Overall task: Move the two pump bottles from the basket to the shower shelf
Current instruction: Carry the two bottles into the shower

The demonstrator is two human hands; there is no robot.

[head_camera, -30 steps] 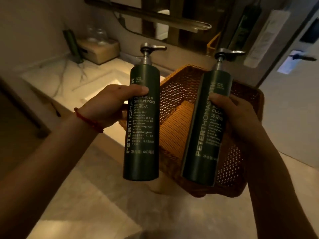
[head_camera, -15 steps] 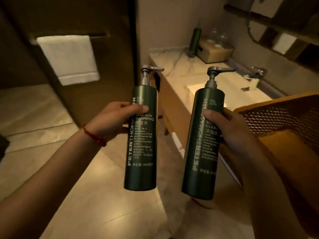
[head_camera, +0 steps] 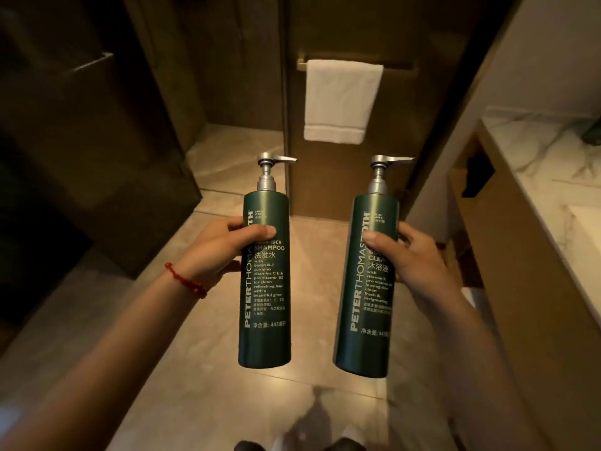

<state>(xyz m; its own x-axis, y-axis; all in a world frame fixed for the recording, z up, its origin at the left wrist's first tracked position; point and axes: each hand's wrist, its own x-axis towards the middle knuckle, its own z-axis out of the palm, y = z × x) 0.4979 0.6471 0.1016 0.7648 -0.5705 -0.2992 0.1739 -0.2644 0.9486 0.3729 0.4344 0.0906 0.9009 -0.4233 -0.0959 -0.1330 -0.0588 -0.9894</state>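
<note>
I hold two tall dark green pump bottles with silver pumps upright in front of me, above the tiled floor. My left hand point(head_camera: 224, 252) grips the shampoo bottle point(head_camera: 265, 304) around its upper half. My right hand point(head_camera: 413, 255) grips the body cleanser bottle point(head_camera: 364, 320) the same way. Both pump spouts point right. The bottles are apart, about a hand's width between them. The basket and the shower shelf are out of view.
A white towel point(head_camera: 341, 99) hangs on a brass rail on a dark glass panel straight ahead. The marble vanity counter point(head_camera: 546, 164) with its wooden front runs along the right. Dark walls close the left side. Beige floor tiles point(head_camera: 182, 369) lie below.
My view has swung left, away from the basket and the counter, which now sits at the right edge. The towel panel has come to the centre. Both bottles stay gripped the same way.
</note>
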